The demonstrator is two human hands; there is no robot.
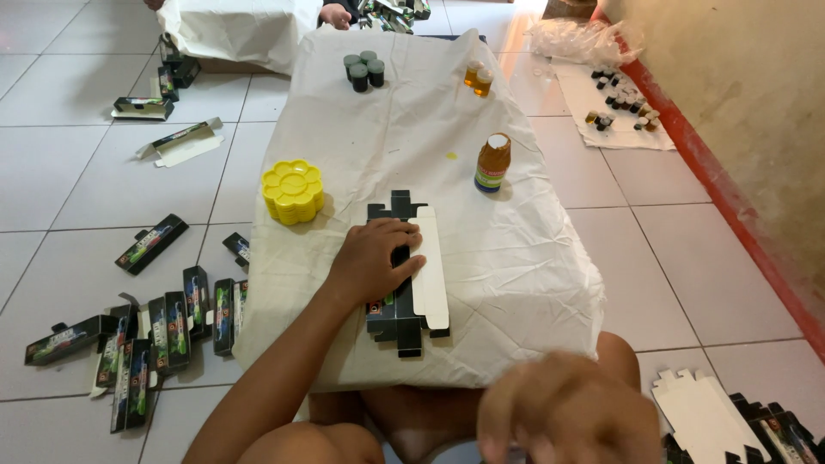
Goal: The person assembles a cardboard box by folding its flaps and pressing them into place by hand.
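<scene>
My left hand (375, 256) presses flat on a black and white unfolded carton blank (411, 275) that lies on a cloth-covered low table (516, 258). My right hand (563, 412) is blurred near the bottom edge, off the table, fingers curled downward; whether it holds anything is unclear. An amber bottle with a white cap (492, 162) stands upright beyond the carton, to the right. A stack of yellow flower-shaped lids (293, 191) sits to the left of the carton.
Dark small jars (364, 70) and two amber bottles (478, 79) stand at the table's far end. Several folded black cartons (163, 331) lie on the tiled floor at left. Flat blanks (730, 421) lie at lower right. Small bottles (620, 103) sit by the wall. Another person's hand (335, 15) shows at top.
</scene>
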